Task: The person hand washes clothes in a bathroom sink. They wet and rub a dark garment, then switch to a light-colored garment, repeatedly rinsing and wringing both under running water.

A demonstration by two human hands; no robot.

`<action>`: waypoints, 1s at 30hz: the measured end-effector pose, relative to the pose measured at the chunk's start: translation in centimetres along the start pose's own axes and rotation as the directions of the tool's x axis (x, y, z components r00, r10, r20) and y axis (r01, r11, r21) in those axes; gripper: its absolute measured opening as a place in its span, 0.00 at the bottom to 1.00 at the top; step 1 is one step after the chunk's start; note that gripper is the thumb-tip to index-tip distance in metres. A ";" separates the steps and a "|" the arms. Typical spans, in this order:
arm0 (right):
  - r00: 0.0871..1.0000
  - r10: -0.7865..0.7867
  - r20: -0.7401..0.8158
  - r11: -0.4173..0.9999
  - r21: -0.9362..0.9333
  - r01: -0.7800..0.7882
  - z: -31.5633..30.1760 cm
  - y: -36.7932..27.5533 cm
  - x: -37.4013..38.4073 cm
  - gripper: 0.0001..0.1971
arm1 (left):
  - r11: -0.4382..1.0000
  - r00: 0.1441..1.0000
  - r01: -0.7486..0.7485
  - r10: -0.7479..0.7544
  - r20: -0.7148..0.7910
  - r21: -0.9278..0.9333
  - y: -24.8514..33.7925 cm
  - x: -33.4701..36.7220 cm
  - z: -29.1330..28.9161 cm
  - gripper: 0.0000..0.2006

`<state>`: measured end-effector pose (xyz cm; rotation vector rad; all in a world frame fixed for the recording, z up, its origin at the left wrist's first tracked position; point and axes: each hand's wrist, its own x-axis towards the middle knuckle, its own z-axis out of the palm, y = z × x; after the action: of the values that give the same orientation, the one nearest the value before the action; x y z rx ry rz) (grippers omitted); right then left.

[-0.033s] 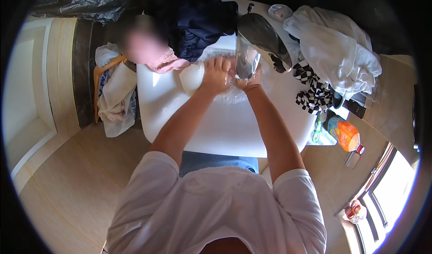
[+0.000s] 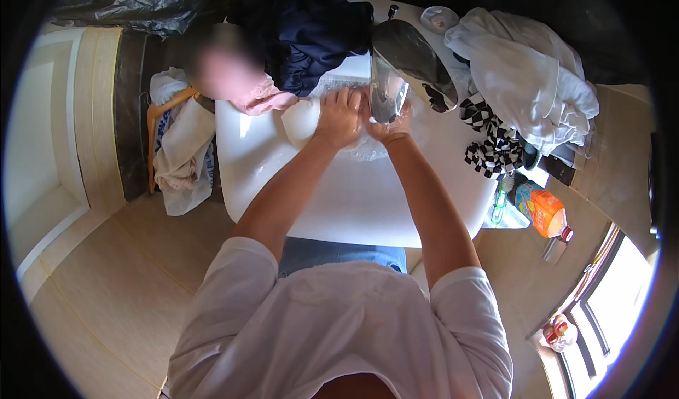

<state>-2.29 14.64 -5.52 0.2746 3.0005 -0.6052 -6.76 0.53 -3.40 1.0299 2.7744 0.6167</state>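
Note:
Both of my hands are down in the white washbasin (image 2: 318,204), in water with suds (image 2: 371,148). My left hand (image 2: 339,118) has its fingers bent and close together over something I cannot make out. Against its outer side lies a smooth, rounded white thing (image 2: 301,122), whose kind is unclear. Close beside it, under the metal tap (image 2: 389,91), is my right hand (image 2: 392,124). The tap hides most of its fingers, so its grip does not show.
Navy fabric (image 2: 311,38) and pink cloth (image 2: 267,98) lie over the basin's far left. White clothing (image 2: 523,81) and checkered cloth (image 2: 491,144) are piled at the right, above a green-handled brush (image 2: 500,204) and an orange bottle (image 2: 543,211). A wooden hanger (image 2: 168,103) is at the left.
My left forearm has shifted slightly left, and the fingers of both hands have moved a little in the water. The things around the basin have stayed put.

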 end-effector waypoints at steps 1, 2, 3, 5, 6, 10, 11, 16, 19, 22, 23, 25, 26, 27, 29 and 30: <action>0.999 0.025 -0.040 0.998 0.056 -0.023 -0.7 -0.4 0.2 0.17 | 0.998 0.999 0.040 -0.040 -0.008 -0.057 0.0 0.4 -0.2 0.18; 0.995 0.053 -0.079 0.993 0.113 -0.044 -1.7 -0.6 0.2 0.17 | 0.990 0.997 0.078 -0.080 -0.014 -0.114 0.0 0.7 -0.5 0.15; 0.993 0.114 0.000 0.976 0.185 -0.112 -3.8 -1.1 0.2 0.16 | 0.978 0.991 0.092 -0.109 -0.079 -0.187 0.0 0.1 -1.0 0.13; 0.983 0.021 -0.183 0.903 0.426 0.060 -5.3 0.3 -0.7 0.17 | 0.908 0.963 0.253 -0.271 -0.007 -0.334 1.1 -1.6 -2.7 0.13; 0.959 -0.007 -0.283 0.838 0.522 0.160 -6.0 0.6 -1.1 0.18 | 0.856 0.939 0.328 -0.343 0.037 -0.399 1.6 -2.4 -3.7 0.13; 0.926 0.056 -0.373 0.996 0.090 -0.024 -6.0 0.7 -3.9 0.23 | 0.933 0.916 0.350 -0.359 0.176 0.083 2.1 -3.3 -6.5 0.14; 0.934 0.131 -0.332 0.962 0.271 -0.039 -3.8 1.2 -4.5 0.27 | 0.942 0.922 0.313 -0.332 0.199 0.122 2.4 -2.7 -7.0 0.17; 0.994 0.108 0.026 0.994 0.029 -0.109 -0.7 -4.5 -4.6 0.27 | 0.964 0.937 -0.248 0.214 0.276 0.095 -0.1 -1.3 -3.1 0.26; 0.989 0.132 0.068 0.989 0.063 -0.136 1.4 -4.2 -4.0 0.27 | 0.945 0.936 -0.259 0.195 0.292 0.199 -0.7 -1.2 -2.2 0.26; 0.970 0.223 0.102 0.954 0.181 -0.238 5.9 -1.5 -3.8 0.27 | 0.966 0.956 -0.187 0.137 0.261 0.179 -0.3 -0.7 -1.2 0.28; 0.973 0.228 0.036 0.946 0.229 -0.230 6.7 -0.6 -3.5 0.27 | 0.955 0.979 -0.204 0.192 0.075 0.215 -0.4 -0.6 -0.2 0.29; 0.992 0.089 -0.089 0.994 0.070 -0.083 4.8 -1.2 -3.1 0.27 | 0.988 0.983 -0.104 0.084 0.164 0.114 -0.1 -0.1 -0.5 0.29; 0.991 0.061 -0.121 0.997 0.053 -0.055 4.0 -1.7 -2.9 0.27 | 0.997 0.977 -0.044 0.028 0.210 0.071 -0.1 0.0 -0.8 0.28; 0.985 0.045 -0.164 0.999 0.028 -0.041 3.0 -1.7 -2.6 0.27 | 0.999 0.997 -0.050 0.050 0.065 -0.007 -0.1 0.1 -0.3 0.26; 0.985 0.031 -0.167 0.999 -0.020 -0.035 1.1 -1.8 -2.1 0.26 | 0.982 0.999 0.052 -0.049 0.019 -0.180 -1.2 0.3 1.0 0.24; 0.973 0.076 -0.219 0.982 0.187 -0.035 -0.3 -1.8 -2.1 0.27 | 0.958 0.995 0.097 -0.100 0.004 -0.269 -1.5 0.5 1.4 0.23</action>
<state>-0.53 12.83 -4.35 0.4676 3.1406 -0.9027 -7.66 0.29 -5.22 0.8282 2.6324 0.9536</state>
